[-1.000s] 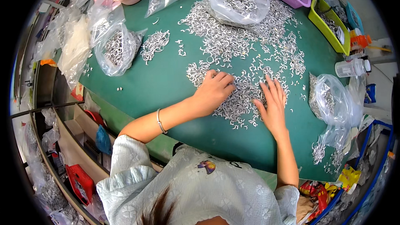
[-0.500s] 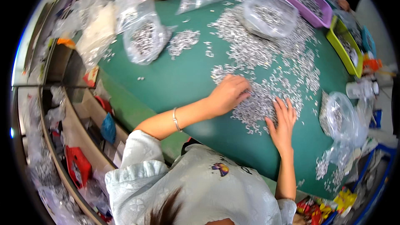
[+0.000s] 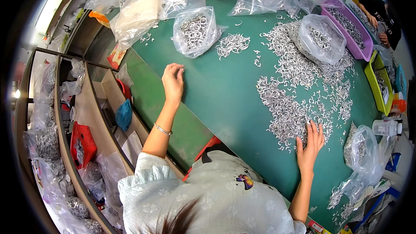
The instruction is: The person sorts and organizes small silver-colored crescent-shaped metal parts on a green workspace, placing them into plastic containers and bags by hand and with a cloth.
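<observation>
My left hand (image 3: 173, 82) is over the green table's left edge, below a clear bag of silver ring-shaped pieces (image 3: 193, 32). Its fingers are bent together with the thumb close by, and whatever they may hold is too small to make out. My right hand (image 3: 310, 145) rests with fingers apart at the near right edge of a heap of small curved silver metal pieces (image 3: 281, 108). More of these pieces spread up the table in a wider heap (image 3: 292, 56), on which an open plastic bag of them (image 3: 323, 39) sits.
A small pile of thin curved pieces (image 3: 233, 44) lies beside the ring bag. Purple (image 3: 366, 47) and lime-green trays (image 3: 377, 87) line the right edge, with another plastic bag (image 3: 364, 147) nearer me. Shelves hold a red basket (image 3: 83, 143) at left. Another person's hand (image 3: 372, 20) is at far right.
My left hand has left the heap and moved left to the table's edge. My right hand stays at the heap. The view has shifted, so the table's things appear farther right.
</observation>
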A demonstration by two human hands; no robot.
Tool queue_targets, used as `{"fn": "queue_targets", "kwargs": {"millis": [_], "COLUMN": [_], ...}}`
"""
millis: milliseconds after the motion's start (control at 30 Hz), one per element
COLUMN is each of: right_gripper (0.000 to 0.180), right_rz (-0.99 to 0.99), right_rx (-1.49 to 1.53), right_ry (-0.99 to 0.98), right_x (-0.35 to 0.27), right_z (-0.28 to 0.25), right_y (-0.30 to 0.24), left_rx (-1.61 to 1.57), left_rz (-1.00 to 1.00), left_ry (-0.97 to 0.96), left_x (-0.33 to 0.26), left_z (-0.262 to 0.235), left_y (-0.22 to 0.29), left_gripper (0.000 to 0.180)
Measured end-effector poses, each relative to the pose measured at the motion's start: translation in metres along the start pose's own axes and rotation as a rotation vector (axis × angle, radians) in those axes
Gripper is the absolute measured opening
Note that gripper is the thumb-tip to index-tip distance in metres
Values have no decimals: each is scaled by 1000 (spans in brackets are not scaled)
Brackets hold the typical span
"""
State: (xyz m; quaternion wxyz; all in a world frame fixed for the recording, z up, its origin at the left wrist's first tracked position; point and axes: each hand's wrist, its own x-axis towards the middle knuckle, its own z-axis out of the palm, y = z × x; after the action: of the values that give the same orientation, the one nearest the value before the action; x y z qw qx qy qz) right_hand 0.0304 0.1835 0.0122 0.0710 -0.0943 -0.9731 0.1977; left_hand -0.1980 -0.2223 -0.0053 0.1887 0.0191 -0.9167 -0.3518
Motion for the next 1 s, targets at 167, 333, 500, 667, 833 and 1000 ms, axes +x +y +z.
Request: {"fn": "queue_targets", "kwargs": {"millis": [167,333,500,667,833,1000], "right_gripper": [51,50,53,52,50,46], "right_rz": [1,21,0,-18,6,4], "right_rx": [3,9,37,121,122,156], "right_ry": [28,53,77,91,113,168], "right_x": [-1,-3,-1,-4,-12,-14], "right_z": [0,4,2,8,6,5], "right_y": [-3,3,4,9,11,5], "left_rx": [131,226,369,239,181,229], "left_rz": [185,223,365,272,339,315], "left_ry": [58,13,60,-72,-51,-13], "left_x": [-2,6,21,22,16,8], "left_z": [14,9,8,17,21,10], "left_y": [-17,-27,-54,-79,-76,-76], "left_gripper": [11,16,39,25,18,16]}}
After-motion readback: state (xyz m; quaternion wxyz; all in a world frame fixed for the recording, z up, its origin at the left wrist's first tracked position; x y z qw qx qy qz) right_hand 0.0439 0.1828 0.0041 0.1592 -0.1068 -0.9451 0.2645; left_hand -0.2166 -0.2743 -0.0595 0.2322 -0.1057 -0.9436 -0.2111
